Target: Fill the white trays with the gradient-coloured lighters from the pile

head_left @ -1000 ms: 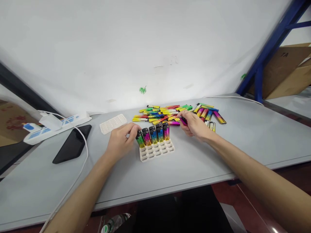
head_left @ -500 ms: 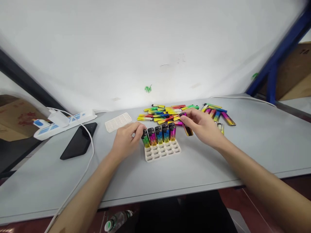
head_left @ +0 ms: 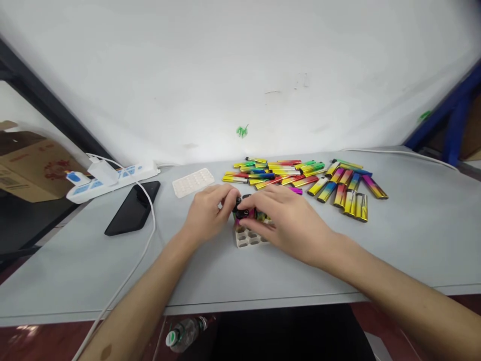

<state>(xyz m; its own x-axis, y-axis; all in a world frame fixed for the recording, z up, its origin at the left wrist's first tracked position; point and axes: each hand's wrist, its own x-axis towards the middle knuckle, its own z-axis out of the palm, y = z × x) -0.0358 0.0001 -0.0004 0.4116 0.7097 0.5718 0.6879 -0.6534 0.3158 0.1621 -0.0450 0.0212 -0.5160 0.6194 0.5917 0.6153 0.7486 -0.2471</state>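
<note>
- The right hand (head_left: 296, 223) pinches a lighter (head_left: 244, 214) near its black top between thumb and fingers, over the near-left part of a white holed tray (head_left: 242, 239).
- The left hand (head_left: 210, 213) is at the tray's left side, its thumb and forefinger close together beside the black lighter tops; whether they grip one cannot be told.
- The holed tray lies flat around the middle of the bench (head_left: 338, 273), with empty holes along its near side; the right hand hides much of it and of the lighters in it.
- Behind the hands, toward the bench's far edge, a loose pile of shiny multicoloured lighters (head_left: 287, 170) lies flat, with a second cluster (head_left: 341, 186) just to its right.
- A second white tray (head_left: 193, 182) lies left of the pile, near the far edge.
- Farther left are a black phone (head_left: 133, 208) and a white power strip (head_left: 112, 183) with plugs in it; a white cable (head_left: 150, 238) crosses the phone's corner and runs to the near edge.
- A plastic bottle (head_left: 186, 333) shows below the near edge, and a cardboard box (head_left: 41, 168) stands beyond the left edge.
</note>
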